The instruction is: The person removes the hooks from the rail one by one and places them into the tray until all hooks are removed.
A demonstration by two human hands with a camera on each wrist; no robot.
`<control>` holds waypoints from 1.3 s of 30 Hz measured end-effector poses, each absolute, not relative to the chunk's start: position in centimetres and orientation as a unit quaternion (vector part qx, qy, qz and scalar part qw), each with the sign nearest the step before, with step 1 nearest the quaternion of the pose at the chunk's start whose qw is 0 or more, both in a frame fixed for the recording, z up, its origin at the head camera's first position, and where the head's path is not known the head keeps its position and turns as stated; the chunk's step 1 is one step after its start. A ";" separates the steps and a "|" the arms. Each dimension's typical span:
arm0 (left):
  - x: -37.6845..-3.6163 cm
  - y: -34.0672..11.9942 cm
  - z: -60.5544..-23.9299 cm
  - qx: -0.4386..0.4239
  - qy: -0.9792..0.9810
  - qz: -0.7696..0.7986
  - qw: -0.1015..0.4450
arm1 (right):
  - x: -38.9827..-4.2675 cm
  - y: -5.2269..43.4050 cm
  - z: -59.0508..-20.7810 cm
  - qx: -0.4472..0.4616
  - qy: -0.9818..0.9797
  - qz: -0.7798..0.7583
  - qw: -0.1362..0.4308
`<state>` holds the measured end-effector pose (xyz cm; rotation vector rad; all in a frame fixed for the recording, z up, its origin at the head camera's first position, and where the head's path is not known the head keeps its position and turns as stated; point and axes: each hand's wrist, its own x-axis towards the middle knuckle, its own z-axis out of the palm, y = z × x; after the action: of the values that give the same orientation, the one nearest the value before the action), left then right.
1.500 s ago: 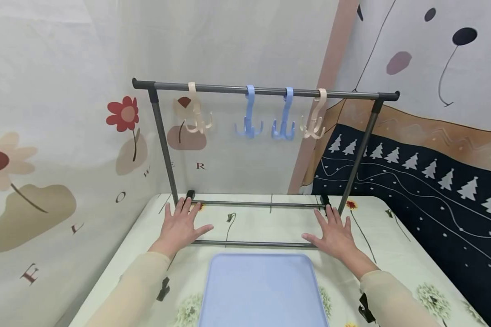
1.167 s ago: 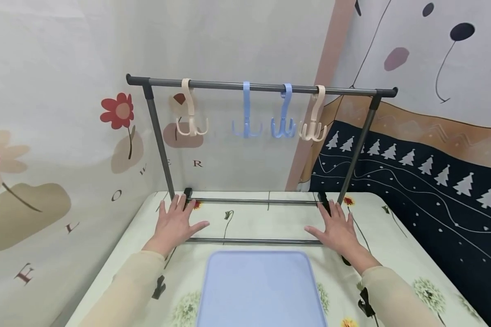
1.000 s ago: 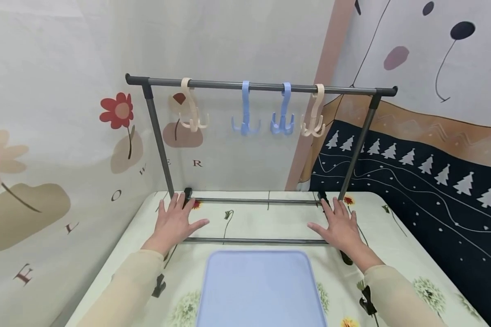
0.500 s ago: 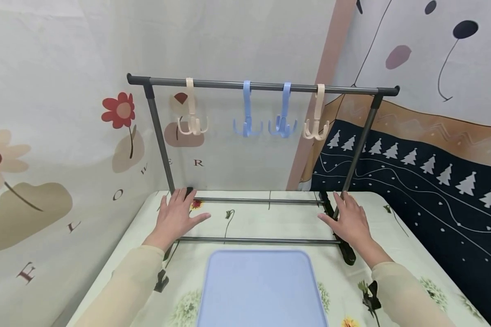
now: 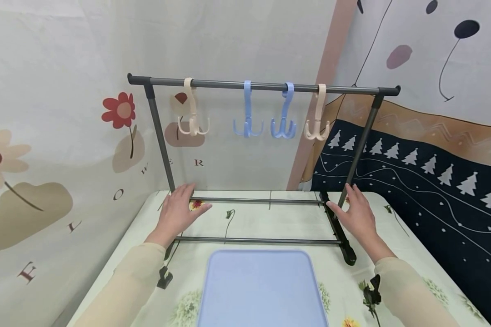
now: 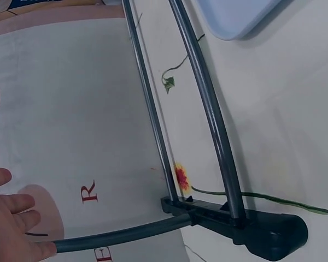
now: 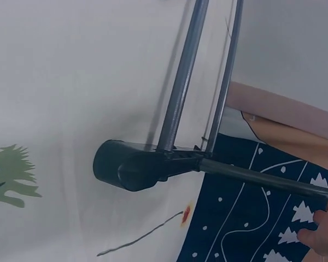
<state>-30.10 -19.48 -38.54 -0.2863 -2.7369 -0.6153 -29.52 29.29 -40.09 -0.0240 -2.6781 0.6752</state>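
A dark grey metal garment rack (image 5: 253,85) stands on the table, with two beige swivel hooks (image 5: 193,122) and two blue hooks (image 5: 247,122) hanging from its top bar. My left hand (image 5: 173,215) is at the lower part of the left post, fingers extended and thumb apart. In the left wrist view, its fingertips overlap the post (image 6: 126,236); I cannot tell how firmly they touch. Beside the right post (image 5: 362,141) is my right hand (image 5: 359,218), thumb spread from relaxed fingers. The right wrist view shows only part of this hand (image 7: 325,229), at the post. Neither hand visibly holds anything.
A light blue tray (image 5: 262,290) lies in front of the rack on a flower-patterned tablecloth (image 5: 393,254). Two bars (image 5: 258,240) join the black feet (image 5: 345,247) of the rack. Printed fabric (image 5: 237,168) hangs behind and at both sides.
My right hand has moved right and slightly up to the right post, uncovering the rack's right foot. My left hand has shifted slightly up and turned. The hooks have swung and twisted a little.
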 end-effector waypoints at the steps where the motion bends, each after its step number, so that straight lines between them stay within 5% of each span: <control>1: -30.1 -19.4 -38.5 -0.099 -0.956 -0.224 0.159 | -29.6 29.3 -40.0 -0.015 -0.951 0.244 0.190; 39: -30.3 -18.0 -36.0 -0.035 -0.831 -0.546 0.098 | -33.5 31.2 -40.3 -0.132 -0.802 0.558 0.166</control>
<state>-30.35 -18.01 -35.96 -0.1025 -2.4603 -1.6161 -33.53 31.18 -40.26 -0.3752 -2.2839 1.5886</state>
